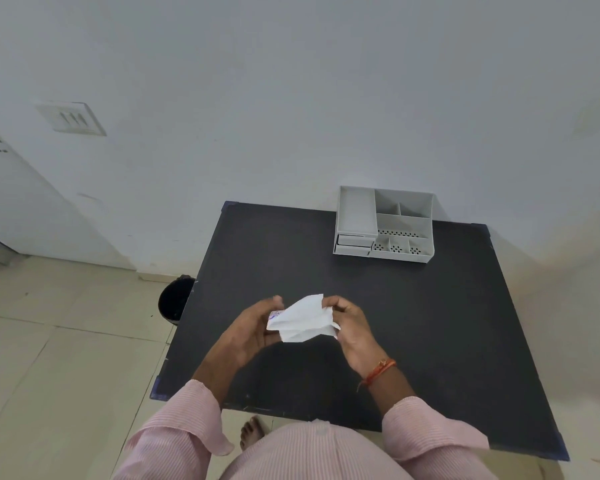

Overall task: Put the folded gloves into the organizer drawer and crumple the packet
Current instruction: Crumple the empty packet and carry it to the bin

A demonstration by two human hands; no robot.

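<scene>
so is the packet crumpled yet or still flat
Partly crumpled: the white packet shows creases and bent corners, held between both hands above the table.

Plain indoor room, likely a home or small office; which one can't be told. Bare white painted wall (pixel 291 98) with a switch plate (pixel 70 117) at 10 o'clock, beige tiled floor (pixel 49 341), dark table (pixel 395 323) pushed to the wall, grey desk organizer (pixel 383 225) at 1 o'clock, black bin (pixel 174 299) at 9 o'clock beside the table.

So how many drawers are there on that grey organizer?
2, as far as I can tell: stacked at the organizer's front-left corner, upper drawer and lower drawer, both nearly closed. More may be hidden.
</scene>
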